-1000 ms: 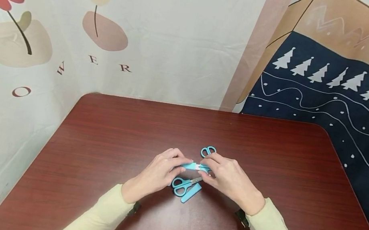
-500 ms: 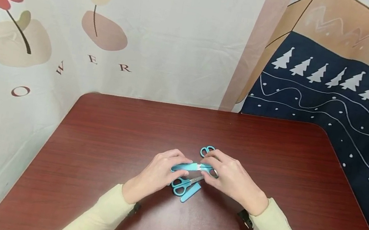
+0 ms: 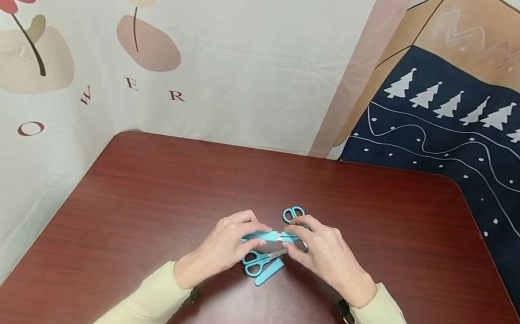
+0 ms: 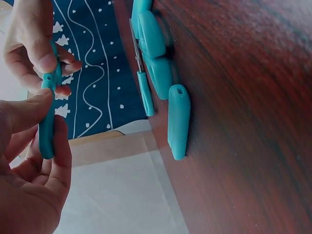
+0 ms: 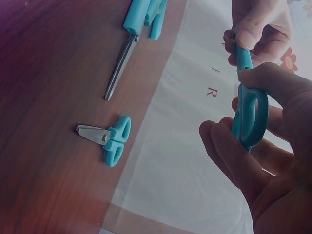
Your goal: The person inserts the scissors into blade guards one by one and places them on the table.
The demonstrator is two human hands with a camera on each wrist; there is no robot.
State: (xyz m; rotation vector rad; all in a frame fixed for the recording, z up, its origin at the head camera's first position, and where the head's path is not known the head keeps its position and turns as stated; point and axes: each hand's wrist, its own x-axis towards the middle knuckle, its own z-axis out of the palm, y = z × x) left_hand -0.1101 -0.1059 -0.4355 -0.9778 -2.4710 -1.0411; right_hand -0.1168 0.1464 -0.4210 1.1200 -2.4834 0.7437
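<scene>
My left hand point(image 3: 223, 242) pinches a teal blade cover point(image 4: 46, 126) between thumb and fingers, above the table. My right hand point(image 3: 327, 253) holds a pair of teal-handled scissors point(image 5: 262, 119) by its handles. The scissors' blades point left into the cover, and a short pale stretch shows between cover and handles in the head view. Below the hands lies a second pair of scissors point(image 3: 254, 264), its blades bare, with a loose teal cover point(image 3: 269, 272) beside it. Behind the right fingers rests a third pair point(image 5: 109, 139), its short blades bare in the right wrist view.
The dark red wooden table point(image 3: 173, 187) has rounded far corners. A pale flower-printed cloth point(image 3: 255, 69) hangs behind it, and a navy cloth with white trees point(image 3: 450, 136) hangs at the right.
My right hand has shifted slightly right, and more of the held scissors' handles shows. My left thumb has dropped a little, uncovering more of the blade cover. The things on the table lie as before.
</scene>
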